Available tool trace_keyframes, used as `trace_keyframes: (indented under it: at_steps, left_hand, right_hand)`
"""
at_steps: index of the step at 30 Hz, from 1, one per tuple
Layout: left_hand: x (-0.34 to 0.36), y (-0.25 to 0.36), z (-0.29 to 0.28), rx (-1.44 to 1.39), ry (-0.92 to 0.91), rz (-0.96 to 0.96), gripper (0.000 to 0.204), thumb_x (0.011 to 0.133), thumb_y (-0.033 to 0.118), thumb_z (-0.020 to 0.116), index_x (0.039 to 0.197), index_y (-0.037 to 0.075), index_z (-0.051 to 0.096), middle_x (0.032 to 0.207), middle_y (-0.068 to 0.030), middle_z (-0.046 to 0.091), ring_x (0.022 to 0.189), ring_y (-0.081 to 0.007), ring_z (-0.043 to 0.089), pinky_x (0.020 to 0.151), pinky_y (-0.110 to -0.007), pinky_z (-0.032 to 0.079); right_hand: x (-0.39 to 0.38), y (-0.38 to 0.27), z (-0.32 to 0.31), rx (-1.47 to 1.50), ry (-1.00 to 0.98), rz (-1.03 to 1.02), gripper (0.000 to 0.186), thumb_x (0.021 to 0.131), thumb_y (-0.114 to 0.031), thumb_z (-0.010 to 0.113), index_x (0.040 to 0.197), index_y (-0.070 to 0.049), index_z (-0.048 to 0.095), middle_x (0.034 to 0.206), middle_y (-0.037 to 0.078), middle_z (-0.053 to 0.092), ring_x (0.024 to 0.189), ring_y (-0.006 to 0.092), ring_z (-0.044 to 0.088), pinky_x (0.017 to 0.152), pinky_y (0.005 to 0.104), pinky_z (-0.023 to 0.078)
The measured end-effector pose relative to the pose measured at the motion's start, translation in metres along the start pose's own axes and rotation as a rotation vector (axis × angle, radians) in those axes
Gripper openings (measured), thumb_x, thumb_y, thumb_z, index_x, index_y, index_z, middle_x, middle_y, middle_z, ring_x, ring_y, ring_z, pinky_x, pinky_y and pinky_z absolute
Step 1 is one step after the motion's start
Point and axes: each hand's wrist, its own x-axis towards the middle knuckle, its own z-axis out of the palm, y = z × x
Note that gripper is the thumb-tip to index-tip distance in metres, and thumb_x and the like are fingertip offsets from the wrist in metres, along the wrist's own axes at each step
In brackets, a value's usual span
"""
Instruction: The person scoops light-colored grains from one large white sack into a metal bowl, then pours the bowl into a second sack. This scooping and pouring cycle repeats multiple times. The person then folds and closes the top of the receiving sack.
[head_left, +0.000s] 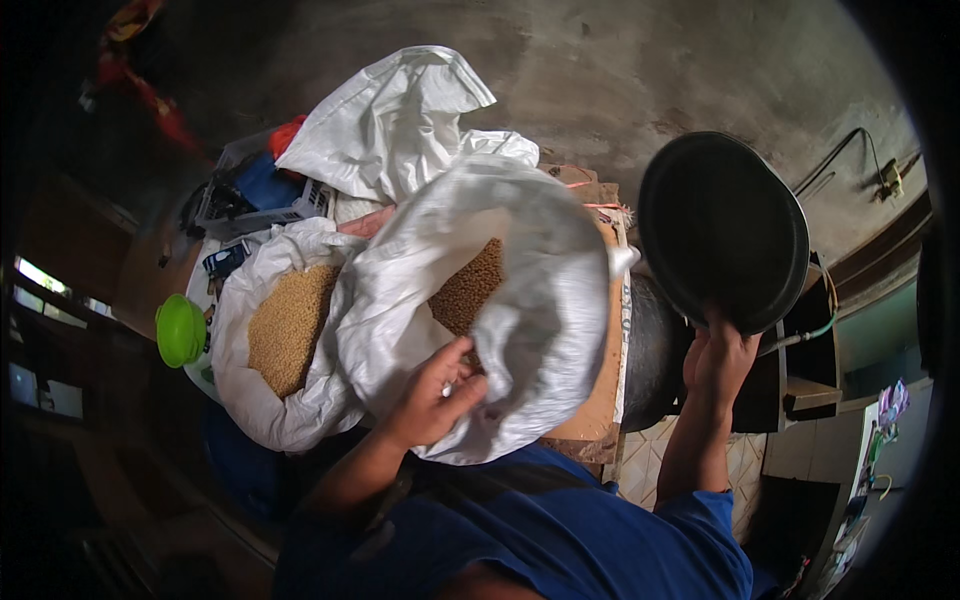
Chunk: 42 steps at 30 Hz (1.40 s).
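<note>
A large white woven sack point(405, 300) stands wide-mouthed before me, with brown grains or beans point(470, 290) deep inside. My left hand point(432, 395) is at its near rim, fingers curled and seemingly gripping the sack's edge; the fingertips are partly hidden by the fabric. Off to the right, my right hand point(722, 350) holds up a round black shallow pan point(725, 230) by its lower rim, thumb across the front. The pan's dark inner face is toward me, and I see nothing in it. The sack's right side is smeared by motion.
Left of the big sack, a smaller white sack point(235, 350) holds pale grains point(290, 325). Beside it is a green bowl point(180, 330). A grey crate point(265, 215) and another white sack point(390, 120) are behind. A black rounded container point(650, 345) sits beneath the pan.
</note>
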Motion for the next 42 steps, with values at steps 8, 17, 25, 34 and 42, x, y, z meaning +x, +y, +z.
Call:
trace_keyframes:
  at_steps: [8,17,25,34,42]
  left_hand:
    - [-0.042,0.013,-0.012,0.964,0.595,0.496,0.063,0.086,0.011,0.078,0.142,-0.003,0.054,0.138,-0.0254,0.052,0.126,-0.0390,0.054,0.107,-0.046,0.044]
    - [-0.044,-0.050,-0.018,-0.377,0.596,-0.037,0.072,0.090,0.006,0.074,0.151,-0.003,0.039,0.150,-0.0183,0.043,0.138,-0.0261,0.044,0.113,-0.038,0.040]
    - [-0.053,0.004,-0.040,-0.725,0.553,0.113,0.046,0.092,0.002,0.060,0.137,-0.004,0.056,0.127,-0.0173,0.067,0.117,-0.0289,0.066,0.103,-0.043,0.052]
    - [-0.055,0.011,-0.029,-0.392,0.499,0.163,0.057,0.095,0.005,0.062,0.148,-0.006,0.044,0.140,-0.0144,0.058,0.127,-0.0220,0.058,0.111,-0.036,0.041]
    - [-0.095,-0.089,-0.033,0.015,0.630,0.108,0.058,0.108,0.026,0.044,0.154,-0.009,0.036,0.143,-0.0195,0.050,0.126,-0.0270,0.050,0.109,-0.038,0.039]
  right_hand:
    - [-0.046,-0.009,0.084,-0.020,-0.616,0.077,0.076,0.083,0.010,0.060,0.152,0.001,0.030,0.146,0.021,0.044,0.131,0.0328,0.051,0.112,0.0423,0.042]
    - [-0.063,0.002,0.121,-1.117,-0.925,-0.264,0.101,0.074,0.012,0.064,0.163,-0.014,0.023,0.144,0.035,0.036,0.111,0.0532,0.058,0.097,0.0530,0.052]
    - [-0.064,0.040,0.099,-1.454,-1.030,-0.019,0.085,0.080,0.005,0.057,0.158,-0.017,0.030,0.139,0.039,0.040,0.087,0.0576,0.067,0.082,0.0582,0.057]
    - [-0.045,0.110,0.092,-1.346,-0.649,-0.127,0.064,0.084,0.003,0.054,0.146,-0.006,0.040,0.135,0.042,0.041,0.082,0.0613,0.064,0.074,0.0601,0.057]
    - [-0.041,0.167,0.098,-1.369,-0.577,0.004,0.084,0.081,0.006,0.058,0.157,-0.011,0.027,0.144,0.043,0.032,0.092,0.0589,0.065,0.079,0.0574,0.057]
